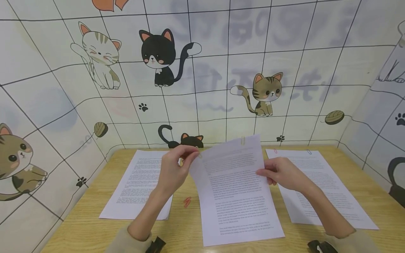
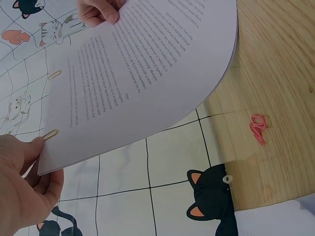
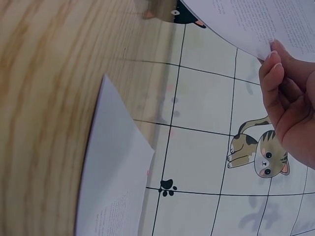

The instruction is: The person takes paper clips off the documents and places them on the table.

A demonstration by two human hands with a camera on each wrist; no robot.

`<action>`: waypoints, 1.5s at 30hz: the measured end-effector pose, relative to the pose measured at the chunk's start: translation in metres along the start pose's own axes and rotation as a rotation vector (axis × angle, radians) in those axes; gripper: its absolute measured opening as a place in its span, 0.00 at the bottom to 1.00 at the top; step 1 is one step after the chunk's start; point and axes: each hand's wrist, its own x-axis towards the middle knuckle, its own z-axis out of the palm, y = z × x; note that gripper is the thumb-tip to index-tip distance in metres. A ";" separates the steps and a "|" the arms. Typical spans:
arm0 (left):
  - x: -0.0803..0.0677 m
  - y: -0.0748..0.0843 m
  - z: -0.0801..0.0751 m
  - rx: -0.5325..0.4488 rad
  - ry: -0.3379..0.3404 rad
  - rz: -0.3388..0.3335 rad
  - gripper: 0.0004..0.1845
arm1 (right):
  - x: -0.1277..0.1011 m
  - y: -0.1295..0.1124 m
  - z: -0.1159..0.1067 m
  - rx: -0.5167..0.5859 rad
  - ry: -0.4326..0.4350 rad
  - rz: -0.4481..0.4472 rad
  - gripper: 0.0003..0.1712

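Note:
Printed sheets of paper [image 1: 235, 196] are held up off the table between both hands, text side toward me. My left hand [image 1: 175, 167] pinches their top left corner, right beside a yellow paper clip [image 2: 51, 134]. Further along the top edge sits a second yellow paper clip [image 1: 243, 140]. The right hand [image 1: 284, 172] pinches the right edge of the sheets between thumb and fingers, as the right wrist view also shows. Below the left hand, a few red paper clips [image 1: 187, 201] lie in a small heap on the wooden table [image 1: 185, 228].
Left on the table lies a stack of printed paper [image 1: 139, 182], partly behind the left arm. At right, under the right forearm, lies another printed stack [image 1: 311, 175] with a red clip [image 1: 275, 151] and a bluish clip [image 1: 309, 152]. A cat-patterned wall covering [image 1: 209, 105] encloses the table.

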 end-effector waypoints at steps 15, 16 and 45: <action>-0.002 -0.002 0.003 -0.047 0.103 -0.036 0.02 | 0.000 0.001 0.000 0.015 -0.004 -0.021 0.04; -0.002 -0.002 0.003 -0.053 0.109 -0.038 0.03 | 0.000 0.001 0.000 0.014 -0.001 -0.020 0.04; 0.005 0.001 -0.010 -0.141 0.159 -0.178 0.02 | -0.001 0.005 -0.010 0.000 0.044 0.021 0.04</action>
